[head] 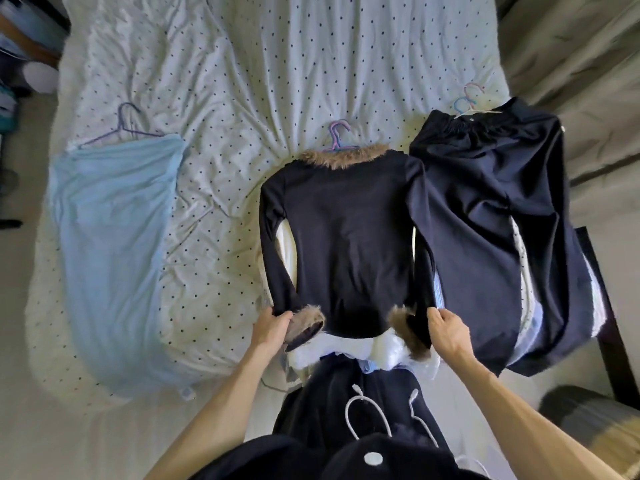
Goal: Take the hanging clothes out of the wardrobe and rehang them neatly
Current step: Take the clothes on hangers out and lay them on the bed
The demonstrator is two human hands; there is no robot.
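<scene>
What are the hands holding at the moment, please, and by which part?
Both grip the black fur-trimmed top by the ends of its sleeves: the left hand pinches one sleeve and the right hand the other.

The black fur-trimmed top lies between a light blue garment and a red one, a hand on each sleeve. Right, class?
Wrong colour: the head view shows a dark navy garment, not red. The black top, light blue garment, left hand and right hand fit.
</scene>
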